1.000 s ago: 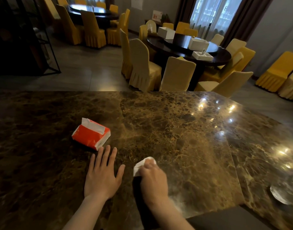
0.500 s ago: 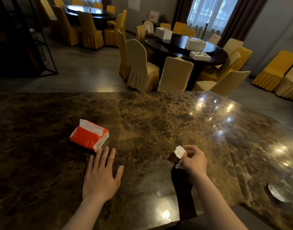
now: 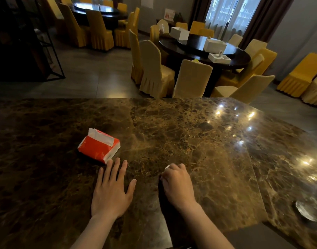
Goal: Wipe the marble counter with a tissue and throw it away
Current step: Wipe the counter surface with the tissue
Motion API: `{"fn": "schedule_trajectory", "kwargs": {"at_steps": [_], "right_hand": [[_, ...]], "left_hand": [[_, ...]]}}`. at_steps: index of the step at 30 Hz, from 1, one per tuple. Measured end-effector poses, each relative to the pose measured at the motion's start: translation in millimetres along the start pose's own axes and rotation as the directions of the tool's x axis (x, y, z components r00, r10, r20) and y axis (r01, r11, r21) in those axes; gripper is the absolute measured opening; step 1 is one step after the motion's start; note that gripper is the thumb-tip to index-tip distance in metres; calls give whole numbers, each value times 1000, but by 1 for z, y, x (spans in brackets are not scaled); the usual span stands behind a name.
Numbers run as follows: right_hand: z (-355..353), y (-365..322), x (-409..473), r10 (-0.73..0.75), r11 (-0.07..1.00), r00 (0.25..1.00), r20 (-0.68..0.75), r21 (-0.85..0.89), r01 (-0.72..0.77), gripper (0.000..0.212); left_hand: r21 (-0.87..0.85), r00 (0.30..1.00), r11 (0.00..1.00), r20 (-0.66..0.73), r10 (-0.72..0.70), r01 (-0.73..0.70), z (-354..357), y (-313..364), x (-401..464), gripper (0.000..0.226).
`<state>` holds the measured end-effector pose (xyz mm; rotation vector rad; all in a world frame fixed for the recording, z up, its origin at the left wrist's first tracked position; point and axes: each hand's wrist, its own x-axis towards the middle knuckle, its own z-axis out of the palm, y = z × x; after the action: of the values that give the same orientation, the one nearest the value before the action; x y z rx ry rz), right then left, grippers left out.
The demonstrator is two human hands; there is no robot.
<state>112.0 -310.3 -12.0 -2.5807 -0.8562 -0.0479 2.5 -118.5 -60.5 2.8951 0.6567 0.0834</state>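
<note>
Tissue point(image 3: 167, 167) was almost fully buried under the right hand point(image 3: 177, 184): only a small white corner poked out past the knuckles at the far-left edge of the fist. It sat between the curled fingers point(image 3: 179, 168) and the marble tabletop point(image 3: 199, 141), pressed down onto the stone, just right of centre near the front edge.

Right hand fingers were curled tight, knuckles up, closed around the tissue wad. Exact grip under the palm wasn't visible; it looked like a full-fist clamp rather than a pinch. A dark shadow of the hand and forearm fell on the stone just to its left.

Left hand point(image 3: 111, 193) lay flat, palm down on the tabletop, fingers spread wide, holding nothing. Its fingertips ended just short of the red tissue pack point(image 3: 99, 145), near it but apparently not touching. The two hands were side by side with a gap of bare marble between them.

Tissue pack lay on the tabletop left of centre, slightly skewed, with a white sheet sticking up out of the top slit. A shallow glass dish point(image 3: 306, 211) sat at the right edge of the tabletop, well apart from both hands.

Behind the tabletop: a dark round dining table point(image 3: 199, 49) with white boxes on it, ringed by chairs in yellow and cream covers.
</note>
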Motion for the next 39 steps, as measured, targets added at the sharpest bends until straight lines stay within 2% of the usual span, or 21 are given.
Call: {"fn": "schedule_trajectory", "kwargs": {"at_steps": [3, 5, 8, 10, 12, 14, 17, 19, 21, 23, 26, 29, 33, 36, 39], "right_hand": [[-10, 18, -4, 35, 996, 999, 2, 81, -35, 18], [-19, 41, 0, 188, 974, 980, -70, 141, -176, 29], [-27, 59, 11, 409, 906, 900, -151, 184, -381, 57], [-21, 51, 16, 436, 899, 889, -141, 100, -425, 48], [-13, 34, 13, 379, 925, 916, -131, 41, -377, 35], [-8, 12, 8, 312, 949, 943, -115, 79, -304, 30], [4, -17, -6, 93, 990, 993, -67, 110, -85, 26], [9, -27, -19, -60, 988, 998, -31, 137, 64, 19], [5, -14, -23, -130, 981, 991, 6, 143, 128, 18], [-4, 16, -16, -45, 995, 999, -29, 85, 48, 28], [-23, 60, -5, 221, 975, 966, -131, 40, -218, 35], [-19, 52, -2, 318, 945, 932, -173, -17, -326, 39], [-1, 3, -7, 255, 966, 956, -148, 78, -246, 35], [16, -39, -19, 86, 990, 992, -87, 119, -75, 28], [26, -53, -33, -103, 989, 995, 1, 108, 103, 21]], "left_hand": [[-13, 1000, 1000, -2, -1, 1, 1, -1, 1, 83], [-15, 1000, 1000, -3, -3, 3, 2, 0, 1, 83], [-19, 1000, 1000, 0, -1, 1, 2, 0, 2, 84], [-14, 1000, 1000, 2, -3, 3, 3, -1, 2, 84], [-10, 1000, 1000, 4, -1, 1, 3, 0, 2, 83], [-12, 1000, 1000, 1, 1, -1, 3, 0, 2, 83], [-7, 1000, 1000, 7, -2, 2, 3, -1, 2, 83], [-10, 1000, 1000, 11, 0, 0, 3, -1, 3, 83], [-11, 1000, 1000, 16, 6, -5, 3, -2, 2, 83], [-16, 1000, 1000, 17, 6, -6, 3, -2, 2, 83], [-13, 1000, 1000, 13, 2, -1, 3, -2, 2, 83], [-7, 1000, 1000, 13, -5, 6, 4, -1, 3, 84], [-2, 1000, 1000, 12, -7, 7, 3, -1, 3, 83], [12, 1000, 1000, 21, -11, 11, 4, -1, 3, 84], [16, 1000, 1000, 28, 3, -4, 5, -3, 4, 85]]}}
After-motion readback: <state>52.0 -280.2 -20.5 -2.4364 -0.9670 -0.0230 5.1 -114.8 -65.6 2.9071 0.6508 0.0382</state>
